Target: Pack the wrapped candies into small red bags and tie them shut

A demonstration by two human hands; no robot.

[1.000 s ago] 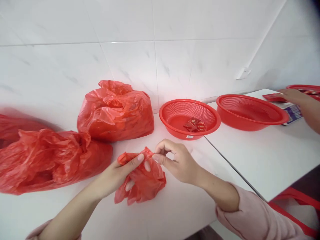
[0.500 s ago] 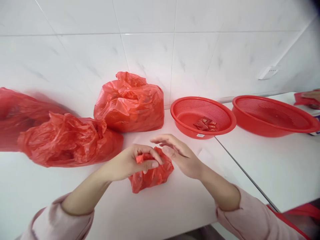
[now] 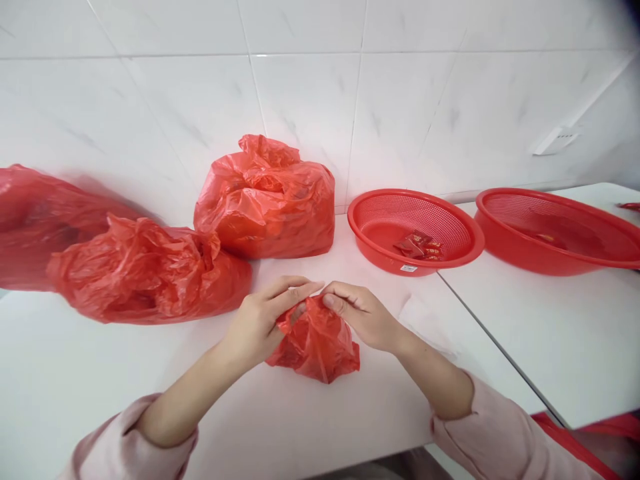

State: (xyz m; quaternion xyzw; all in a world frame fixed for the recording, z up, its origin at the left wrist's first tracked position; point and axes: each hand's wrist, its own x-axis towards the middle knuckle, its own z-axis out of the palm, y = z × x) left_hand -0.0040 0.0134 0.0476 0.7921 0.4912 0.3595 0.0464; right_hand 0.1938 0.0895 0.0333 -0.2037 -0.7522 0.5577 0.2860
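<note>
A small red plastic bag (image 3: 323, 350) rests on the white table in front of me, its top pulled upward. My left hand (image 3: 267, 317) is closed on the bag's upper left part, with its fingers reaching toward the top. Pinched between thumb and fingers of my right hand (image 3: 363, 313) is the right side of the bag's top. The fingertips of both hands nearly meet above the bag. What lies inside the bag is hidden.
Large filled red bags (image 3: 265, 207), (image 3: 150, 280) stand behind and to the left. A red basket (image 3: 370, 247) with small dark red packets (image 3: 417, 245) is at the back right, beside a larger red basket (image 3: 520, 247). A white tiled wall runs behind.
My right hand has come down and taken hold of the bag's top. My left hand has turned upward, and the bag top is raised. The other person's hand at far right has left view.
</note>
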